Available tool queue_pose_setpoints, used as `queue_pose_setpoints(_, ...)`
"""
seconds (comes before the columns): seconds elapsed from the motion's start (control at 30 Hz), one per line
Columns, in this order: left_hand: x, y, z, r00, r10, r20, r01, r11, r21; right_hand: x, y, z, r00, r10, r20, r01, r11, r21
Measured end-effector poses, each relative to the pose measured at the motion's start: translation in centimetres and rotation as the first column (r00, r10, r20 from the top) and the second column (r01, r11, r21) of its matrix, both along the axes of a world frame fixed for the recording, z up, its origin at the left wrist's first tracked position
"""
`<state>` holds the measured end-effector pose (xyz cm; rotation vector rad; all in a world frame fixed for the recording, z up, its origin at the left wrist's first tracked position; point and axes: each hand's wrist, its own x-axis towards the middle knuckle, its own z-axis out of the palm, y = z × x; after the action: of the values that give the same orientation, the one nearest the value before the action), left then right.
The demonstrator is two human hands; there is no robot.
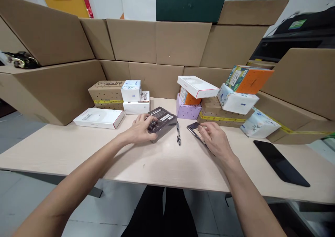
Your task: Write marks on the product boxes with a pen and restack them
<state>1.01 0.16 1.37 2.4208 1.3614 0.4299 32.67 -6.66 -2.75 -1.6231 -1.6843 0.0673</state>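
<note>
A pen (178, 133) lies mid-worktop (78, 150); a flat white box (98, 117) at ten o'clock, a black pad (281, 162) at four o'clock.

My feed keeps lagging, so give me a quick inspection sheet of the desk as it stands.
Surface: pale wooden table, front part bare.
Job's things: dark box under left hand; dark flat item under right hand; pen between them.
Clutter: white box, purple box, orange box, stacked small cartons, black pad.
Fingers: left curled on the dark box; right flat, grip cannot be told.
Cables: nothing seen.
Surroundings: cardboard boxes walling the table; black machine at right.
</note>
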Motion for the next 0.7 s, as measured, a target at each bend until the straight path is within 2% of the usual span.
queue_pose_setpoints(0.07, -3.1, -0.3, 0.4, 0.985, -0.146, 0.086, 0.155, 0.983, -0.099, 0.0, 0.1, -0.2, 1.000, 0.004, -0.008, -0.004, 1.000, 0.012)
queue_pose_setpoints(0.1, -4.2, -0.2, 0.4, 0.974, -0.175, 0.146, 0.194, 0.972, -0.129, -0.1, 0.1, -0.3, 1.000, 0.004, -0.018, -0.004, 1.000, 0.013)
queue_pose_setpoints(0.17, -5.7, 0.3, 0.0, 0.948, -0.127, 0.292, 0.175, 0.974, -0.145, -0.6, 0.1, -0.4, 0.999, 0.002, -0.047, -0.002, 1.000, 0.006)
queue_pose_setpoints(0.2, -6.1, 0.7, -0.3, 0.932, -0.047, 0.360, 0.102, 0.986, -0.133, -1.0, 0.2, -0.3, 0.998, 0.006, -0.066, -0.006, 1.000, -0.008)
queue_pose_setpoints(0.27, -6.4, 1.5, -1.0, 0.880, 0.168, 0.444, -0.142, 0.986, -0.092, -2.3, 0.4, 0.2, 0.993, 0.038, -0.108, -0.045, 0.997, -0.062)
queue_pose_setpoints(0.33, -6.6, 2.0, -1.5, 0.856, 0.320, 0.405, -0.321, 0.945, -0.067, -4.1, 1.0, 1.1, 0.984, 0.111, -0.138, -0.129, 0.983, -0.130)
queue_pose_setpoints(0.37, -6.7, 2.1, -1.7, 0.867, 0.357, 0.347, -0.349, 0.933, -0.086, -5.1, 1.4, 1.6, 0.978, 0.149, -0.143, -0.172, 0.972, -0.163)
queue_pose_setpoints(0.43, -6.9, 1.9, -1.9, 0.908, 0.359, 0.217, -0.325, 0.929, -0.177, -7.0, 2.4, 2.5, 0.968, 0.207, -0.139, -0.234, 0.947, -0.220)
queue_pose_setpoints(0.5, -7.0, 1.5, -2.0, 0.918, 0.352, 0.184, -0.301, 0.919, -0.255, -8.7, 3.5, 3.0, 0.961, 0.239, -0.136, -0.269, 0.921, -0.282)
queue_pose_setpoints(0.6, -6.5, 0.9, -2.4, 0.894, 0.349, 0.283, -0.278, 0.924, -0.261, -10.2, 4.4, 2.4, 0.959, 0.255, -0.123, -0.281, 0.908, -0.310)
queue_pose_setpoints(0.7, -5.7, 0.7, -2.9, 0.846, 0.303, 0.439, -0.202, 0.944, -0.262, -10.4, 4.1, 1.1, 0.956, 0.241, -0.166, -0.278, 0.928, -0.250)
